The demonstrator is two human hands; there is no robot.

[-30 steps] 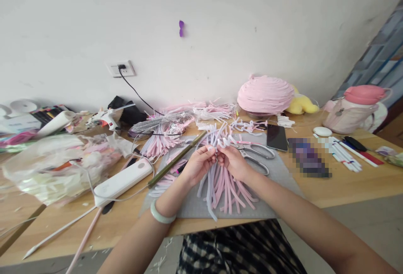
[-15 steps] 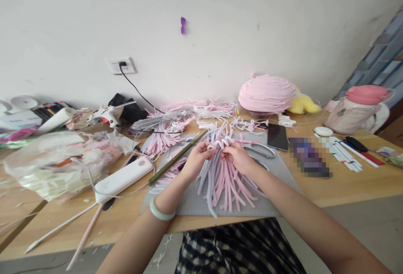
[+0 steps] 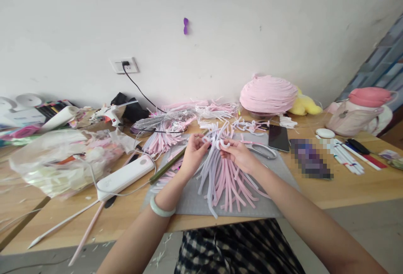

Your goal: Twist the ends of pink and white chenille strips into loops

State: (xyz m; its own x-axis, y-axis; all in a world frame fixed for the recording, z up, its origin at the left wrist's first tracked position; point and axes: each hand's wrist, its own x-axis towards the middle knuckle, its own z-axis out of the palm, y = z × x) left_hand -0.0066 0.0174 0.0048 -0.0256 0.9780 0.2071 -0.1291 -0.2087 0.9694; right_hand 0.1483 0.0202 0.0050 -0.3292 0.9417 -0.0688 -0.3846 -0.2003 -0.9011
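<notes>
My left hand [image 3: 192, 155] and my right hand [image 3: 239, 155] are held close together above a grey mat [image 3: 277, 173]. Both pinch a small curled white-pink pipe cleaner [image 3: 219, 143] between their fingertips. Below my hands a loose heap of pink and pale lilac pipe cleaner strips [image 3: 223, 179] fans out over the mat. A pale green bangle [image 3: 160, 209] sits on my left wrist. Silver scissors [image 3: 262, 151] lie just right of my right hand.
A dark green rod [image 3: 174, 160], a white power strip [image 3: 123, 176] and a clear plastic bag [image 3: 63, 160] lie to the left. A glue gun [image 3: 108, 114], a pink ribbed dome [image 3: 267, 94], a phone [image 3: 277, 137], several pens [image 3: 346, 156] and a pink-lidded bottle [image 3: 359, 112] stand around the wooden table [image 3: 346, 186].
My hands have risen slightly and moved a little apart, with the curled pipe cleaner still pinched between them. The view has shifted slightly.
</notes>
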